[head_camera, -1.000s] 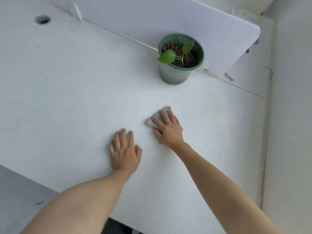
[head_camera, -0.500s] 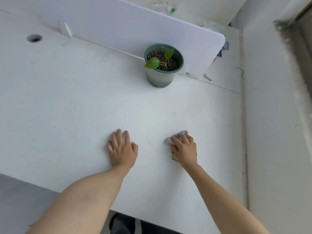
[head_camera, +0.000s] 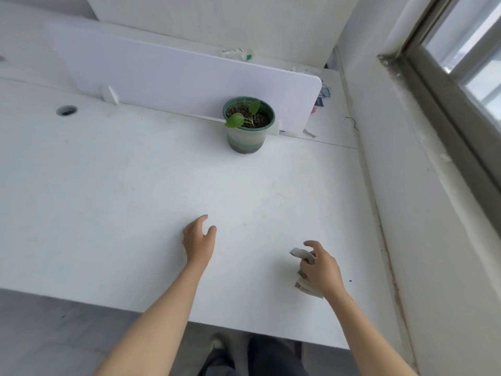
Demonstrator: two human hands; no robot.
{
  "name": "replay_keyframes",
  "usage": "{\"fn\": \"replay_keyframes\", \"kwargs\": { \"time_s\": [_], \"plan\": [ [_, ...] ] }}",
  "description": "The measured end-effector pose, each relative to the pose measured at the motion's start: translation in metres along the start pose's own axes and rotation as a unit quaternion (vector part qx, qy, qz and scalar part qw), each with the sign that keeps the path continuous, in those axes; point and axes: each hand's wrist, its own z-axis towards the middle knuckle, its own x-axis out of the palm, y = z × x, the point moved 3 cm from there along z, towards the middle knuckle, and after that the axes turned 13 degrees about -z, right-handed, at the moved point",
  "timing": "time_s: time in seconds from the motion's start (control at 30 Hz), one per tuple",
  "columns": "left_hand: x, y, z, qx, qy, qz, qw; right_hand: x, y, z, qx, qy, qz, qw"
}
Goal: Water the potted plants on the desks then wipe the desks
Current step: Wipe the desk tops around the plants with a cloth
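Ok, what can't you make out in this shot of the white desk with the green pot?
1. Head view: crumpled grey cloth, mostly covered by the right hand gripping it.
2. Head view: small coloured items, partly behind the white divider panel, too small to identify.
3. Head view: green-and-white object beyond the panel, blurred.
4. Head view: soil in the green plastic pot, too small to judge wet or dry.

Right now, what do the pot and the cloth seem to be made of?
The pot: probably plastic, semi-matte; thin green rim, cloudy translucent wall. The cloth: soft grey fabric, it seems; it folds and bunches in the right hand.
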Motion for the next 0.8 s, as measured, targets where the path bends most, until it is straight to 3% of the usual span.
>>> {"fn": "replay_keyframes", "kwargs": {
  "time_s": [0.13,0.3,0.43,0.6,0.8],
  "plan": [
    [-0.048,-0.002,-0.043,0.008,0.017,-0.083,0.996,0.003,0.0,-0.039,-0.034,-0.022,0.035,0.999],
    [-0.107,0.019,-0.135,-0.014,-0.084,-0.135,0.987,0.019,0.016,-0.069,-0.1,-0.002,0.076,0.992],
    [-0.124,0.05,-0.211,-0.056,-0.153,-0.139,0.977,0.041,0.035,-0.085,-0.196,0.033,0.025,0.98],
    [-0.125,0.096,-0.289,-0.119,-0.151,-0.107,0.976,0.088,0.032,-0.132,-0.307,0.101,-0.02,0.946],
    [-0.155,0.138,-0.368,-0.179,-0.228,-0.086,0.953,0.14,0.018,-0.188,-0.341,0.2,-0.067,0.916]
  ]
}}
